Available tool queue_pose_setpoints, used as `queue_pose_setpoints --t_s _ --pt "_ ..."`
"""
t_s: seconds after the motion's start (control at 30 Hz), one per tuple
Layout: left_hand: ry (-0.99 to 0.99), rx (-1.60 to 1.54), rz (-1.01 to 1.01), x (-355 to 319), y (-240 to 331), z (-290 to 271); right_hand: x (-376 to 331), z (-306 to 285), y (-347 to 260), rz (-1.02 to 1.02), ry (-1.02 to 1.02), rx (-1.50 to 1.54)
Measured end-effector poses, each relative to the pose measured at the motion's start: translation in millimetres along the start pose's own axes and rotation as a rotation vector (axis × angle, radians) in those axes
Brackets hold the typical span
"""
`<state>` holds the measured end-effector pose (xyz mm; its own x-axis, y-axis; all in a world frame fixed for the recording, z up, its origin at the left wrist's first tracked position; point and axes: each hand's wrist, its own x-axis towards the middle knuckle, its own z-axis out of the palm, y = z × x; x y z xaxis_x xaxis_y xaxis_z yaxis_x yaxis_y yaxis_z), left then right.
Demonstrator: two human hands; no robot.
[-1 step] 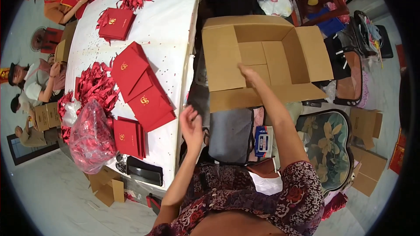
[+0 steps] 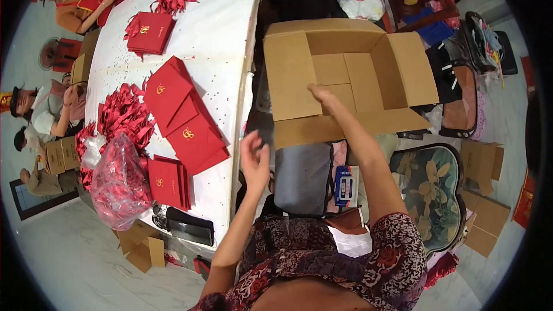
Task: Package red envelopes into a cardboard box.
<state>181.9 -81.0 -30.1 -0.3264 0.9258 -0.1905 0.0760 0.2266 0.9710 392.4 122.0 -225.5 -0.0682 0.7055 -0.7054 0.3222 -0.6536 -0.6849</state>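
While an open cardboard box [image 2: 345, 43], flaps spread, stands right of the white-covered table [image 2: 224, 40], the right hand [image 2: 324, 95] lies at the edge of its left flap [image 2: 290, 75], whether gripping or merely touching one cannot tell. Left hand [image 2: 254, 160]: unladen, fingers loosely curled, between table edge and box. Farther out: gray cloth bundle [image 2: 302, 181] and blue-and-white packet [image 2: 346, 186] nearer the wearer; on the table, flat red packets [image 2: 199, 144], red ribbons [image 2: 124, 109], clear plastic bag [image 2: 118, 187], black phone [image 2: 193, 232].
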Motion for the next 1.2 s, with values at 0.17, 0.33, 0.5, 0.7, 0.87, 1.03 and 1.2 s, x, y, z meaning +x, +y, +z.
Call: queue_pose_setpoints --t_s 0.17,0.33,0.5,0.7,0.87,1.03,1.2 --pt "-0.250 0.678 0.257 82.5 -32.1 38.5 -62.2 5.4 -82.8 -0.002 -0.215 0.177" --pt "-0.108 0.660 -0.031 112.4 -59.1 95.4 -47.5 19.8 -84.6 -0.212 -0.394 0.181" --pt "-0.063 0.538 -0.099 117.0 -81.1 76.8 17.5 0.3 -80.0 -0.157 -0.541 0.100" --pt "-0.090 0.525 -0.131 111.2 -70.9 89.8 164.8 -57.6 33.4 -0.197 0.322 -0.510" --pt "-0.121 0.525 -0.151 113.5 -61.8 78.0 225.2 3.0 93.5 -0.051 0.382 -0.458" --pt "-0.130 0.486 -0.215 113.7 -66.3 70.7 260.6 56.1 104.5 -0.220 0.499 -0.349" --pt "-0.091 0.449 0.029 108.0 -57.0 101.2 281.7 -34.6 133.9 -0.187 0.673 -0.777"
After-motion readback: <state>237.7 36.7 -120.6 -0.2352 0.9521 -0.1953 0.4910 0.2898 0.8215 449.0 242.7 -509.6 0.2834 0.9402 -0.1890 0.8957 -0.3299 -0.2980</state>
